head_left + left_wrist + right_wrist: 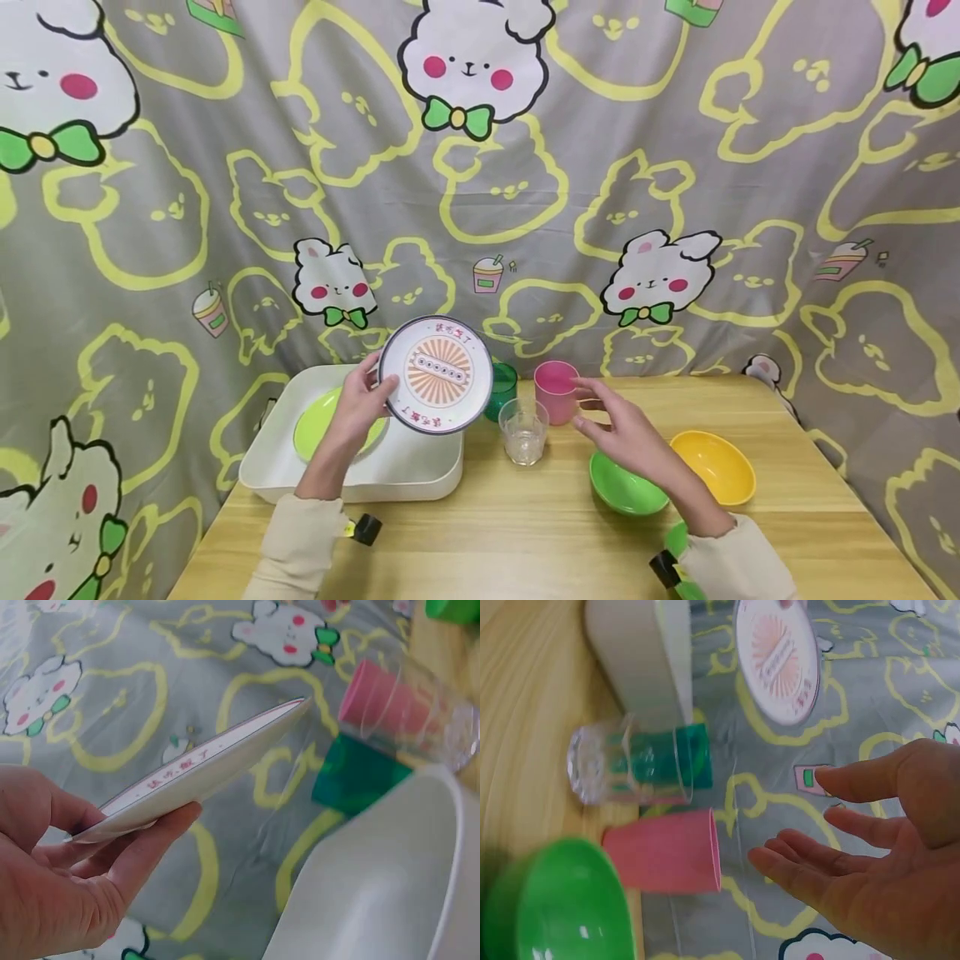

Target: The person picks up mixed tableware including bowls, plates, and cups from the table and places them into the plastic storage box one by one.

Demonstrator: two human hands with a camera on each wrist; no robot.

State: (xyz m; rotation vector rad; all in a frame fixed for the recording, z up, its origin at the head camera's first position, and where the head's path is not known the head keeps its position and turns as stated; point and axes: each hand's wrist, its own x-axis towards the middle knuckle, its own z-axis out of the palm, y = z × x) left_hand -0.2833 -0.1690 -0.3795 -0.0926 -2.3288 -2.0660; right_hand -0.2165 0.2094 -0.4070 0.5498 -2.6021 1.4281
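1. A grey curtain [517, 225] printed with white bunnies and yellow outlines is hung across the far side.
2. A wooden table [487, 542] is spread beneath it, with tableware set out from left to right.
3. A white basin [408, 485] is placed at the table's left, and a lime plate [313, 427] is held within it.
4. A white, dark-rimmed plate [438, 377] with an orange sunburst is raised off the table at the basin's far right corner, gripped at its left edge by the left hand [362, 402], thumb on top and fingers beneath.
5. A yellow bowl [716, 467] is seen at right; a green bowl [626, 485] is partly covered by the right forearm.
6. The right hand [618, 421] is held just beside the pink cup [557, 404], fingers loosely extended, thumb apart.
7. A clear cup [523, 437] is stood nearer, a teal cup [506, 387] partly hidden behind.
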